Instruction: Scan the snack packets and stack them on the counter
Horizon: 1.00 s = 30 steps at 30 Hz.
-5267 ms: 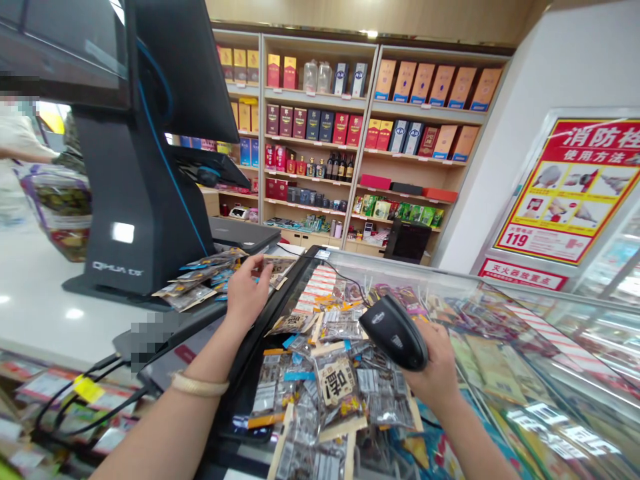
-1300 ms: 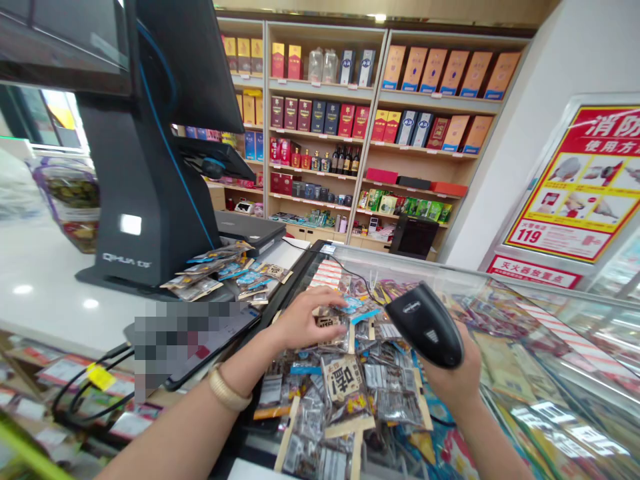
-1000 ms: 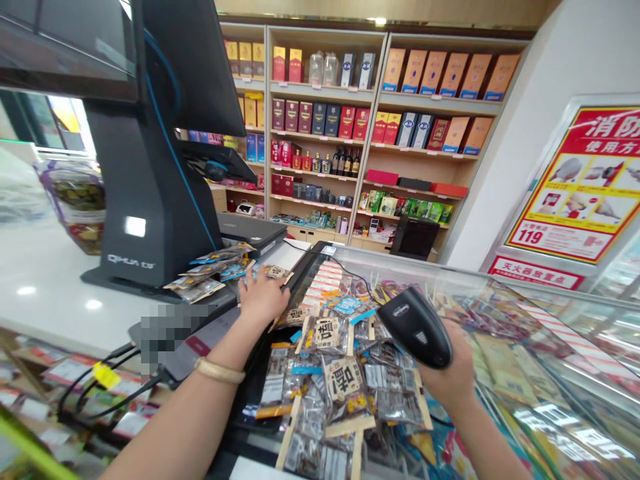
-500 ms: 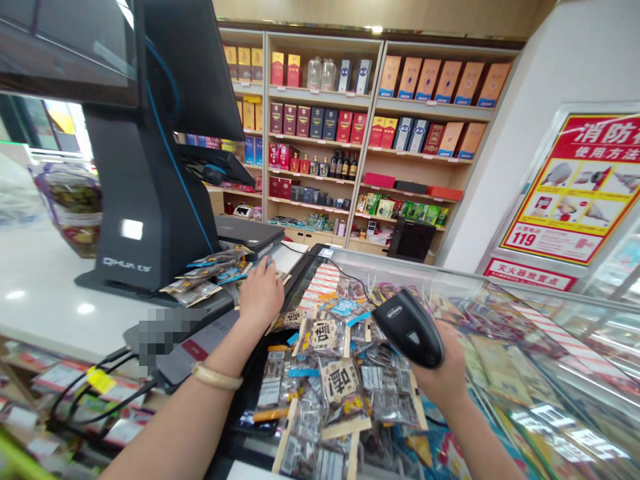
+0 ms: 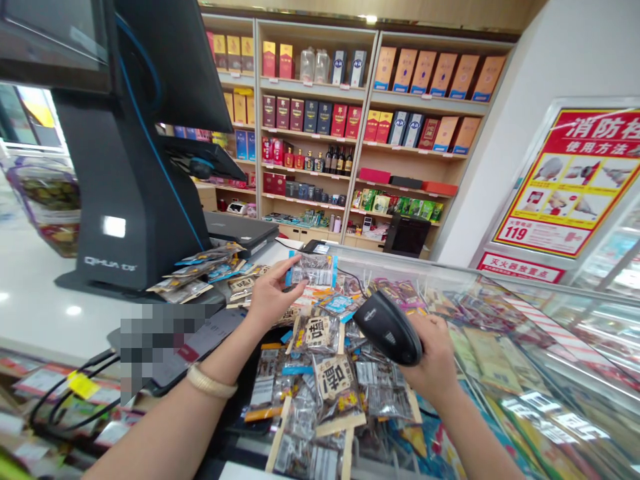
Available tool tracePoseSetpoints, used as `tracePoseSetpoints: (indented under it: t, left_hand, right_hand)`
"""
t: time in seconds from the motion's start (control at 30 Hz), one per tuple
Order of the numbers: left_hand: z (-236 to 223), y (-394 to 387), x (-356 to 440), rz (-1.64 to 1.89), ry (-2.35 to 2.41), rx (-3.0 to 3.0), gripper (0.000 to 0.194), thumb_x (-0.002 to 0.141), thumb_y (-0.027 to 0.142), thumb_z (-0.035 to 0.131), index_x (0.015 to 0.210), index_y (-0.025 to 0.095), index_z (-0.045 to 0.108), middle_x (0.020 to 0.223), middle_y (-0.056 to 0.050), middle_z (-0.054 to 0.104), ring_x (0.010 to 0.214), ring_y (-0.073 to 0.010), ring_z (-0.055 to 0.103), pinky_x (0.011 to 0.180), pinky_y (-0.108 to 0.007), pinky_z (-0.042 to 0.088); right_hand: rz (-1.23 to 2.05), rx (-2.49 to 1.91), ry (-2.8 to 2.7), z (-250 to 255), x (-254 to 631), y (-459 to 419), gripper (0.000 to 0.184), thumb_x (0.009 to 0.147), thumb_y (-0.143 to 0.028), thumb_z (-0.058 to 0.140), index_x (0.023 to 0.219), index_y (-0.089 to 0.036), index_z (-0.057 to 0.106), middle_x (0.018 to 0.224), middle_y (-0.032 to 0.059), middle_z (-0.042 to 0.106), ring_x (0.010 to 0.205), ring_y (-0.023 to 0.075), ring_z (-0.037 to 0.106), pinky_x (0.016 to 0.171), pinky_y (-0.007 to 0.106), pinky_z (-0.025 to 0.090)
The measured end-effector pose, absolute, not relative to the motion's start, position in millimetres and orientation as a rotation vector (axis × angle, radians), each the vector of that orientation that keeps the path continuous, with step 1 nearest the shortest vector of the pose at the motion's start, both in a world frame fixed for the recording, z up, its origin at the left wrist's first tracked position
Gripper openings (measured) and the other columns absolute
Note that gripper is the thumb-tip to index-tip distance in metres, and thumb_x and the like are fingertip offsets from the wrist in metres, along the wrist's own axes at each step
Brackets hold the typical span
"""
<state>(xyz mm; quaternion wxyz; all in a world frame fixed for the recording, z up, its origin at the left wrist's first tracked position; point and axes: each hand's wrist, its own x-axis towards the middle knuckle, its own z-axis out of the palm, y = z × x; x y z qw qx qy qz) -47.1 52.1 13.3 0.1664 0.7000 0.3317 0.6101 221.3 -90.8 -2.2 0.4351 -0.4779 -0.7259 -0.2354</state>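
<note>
My left hand (image 5: 274,293) pinches a small clear snack packet (image 5: 314,269) with blue ends, held up with its printed label side toward me. In my right hand (image 5: 433,357) is a black barcode scanner (image 5: 389,328), its head tilted up and left toward that packet. Below both hands, a heap of similar snack packets (image 5: 336,380) with beige, orange and blue ends lies on the glass counter. A second pile of packets (image 5: 197,272) rests at the foot of the cash register, and part of it is behind my left hand.
The cash register (image 5: 135,173) stands at the left on a white counter (image 5: 30,267). A phone-like device (image 5: 195,347) lies by black cables (image 5: 55,393). The glass display case (image 5: 500,347) extends right. Shelves (image 5: 315,93) of boxed bottles stand behind.
My left hand reached to the pile by the register, then came back right with a blue-ended packet. The scanner stays in my right hand, shifted slightly left in view.
</note>
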Motion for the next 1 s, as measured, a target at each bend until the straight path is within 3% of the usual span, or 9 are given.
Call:
tracePoseSetpoints:
  t: [0.37,0.83,1.0]
  left_hand:
    - [22.5,26.6,-37.2,1.644,0.818,2.505,0.049,0.079,0.027,0.067,0.128,0.022,0.060,0.119,-0.009,0.067,0.109,-0.0220,0.063,0.098,-0.035,0.050]
    - [18.8,24.1,-31.8,1.688,0.728,2.668,0.039,0.086,0.020,0.060,0.126,0.023,0.061,0.119,-0.010,0.066,0.110,-0.0200,0.063,0.097,-0.036,0.053]
    - [20.9,9.9,-29.2,1.381,0.527,2.735,0.052,0.086,0.020,0.057,0.137,0.026,0.050,0.117,-0.008,0.067,0.103,-0.0184,0.065,0.094,-0.036,0.053]
  right_hand:
    - [-0.529,-1.128,-1.917,5.9,209.7,-98.8,0.023,0.077,-0.024,0.050,0.098,-0.022,0.060,0.081,0.0020,0.068,0.070,0.0183,0.060,0.072,0.034,0.035]
    - [-0.509,-1.117,-1.914,6.9,205.1,-99.9,0.018,0.080,-0.027,0.048,0.094,-0.022,0.059,0.074,0.0009,0.063,0.065,0.0176,0.056,0.071,0.034,0.033]
    - [-0.584,-1.085,-1.810,4.3,213.2,-98.7,0.018,0.079,-0.025,0.052,0.096,-0.022,0.058,0.074,0.0002,0.063,0.065,0.0182,0.057,0.071,0.035,0.035]
